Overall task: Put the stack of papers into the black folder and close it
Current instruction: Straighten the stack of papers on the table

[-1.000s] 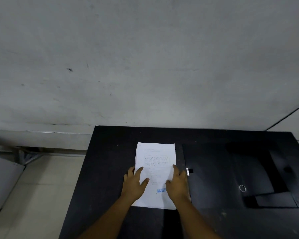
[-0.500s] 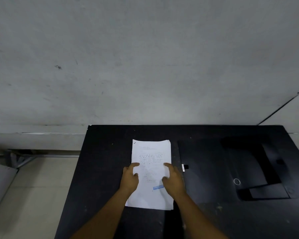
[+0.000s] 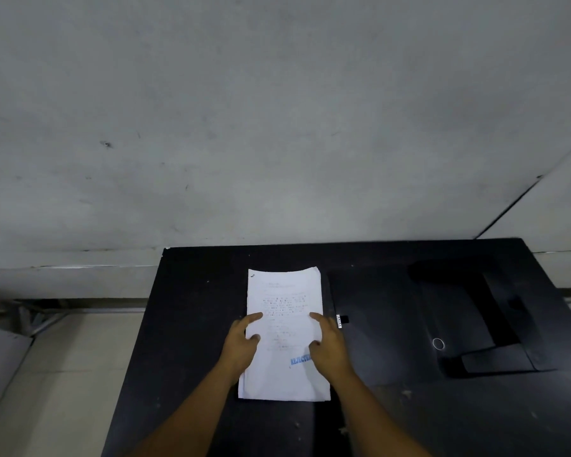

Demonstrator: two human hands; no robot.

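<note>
A white stack of papers (image 3: 285, 311) with printed text and a blue stamp lies on the black table (image 3: 192, 324), left of centre. My left hand (image 3: 239, 346) holds its left edge, thumb on top. My right hand (image 3: 332, 346) holds its right edge the same way. The far edge of the stack bows slightly upward. The black folder (image 3: 379, 324) lies open flat just right of the stack, hard to tell apart from the table. It has a small white-tagged tab (image 3: 341, 320) on its left edge and a metal ring (image 3: 438, 343) near its middle.
A dark flap or pocket of the folder (image 3: 495, 361) sits at the right. A grey wall (image 3: 277, 127) rises directly behind the table. Pale floor tiles (image 3: 63, 374) and a metal frame lie past the table's left edge.
Both hands slid from lying flat on the paper outward to its side edges and closed on them. The stack's far edge now bows up a little.
</note>
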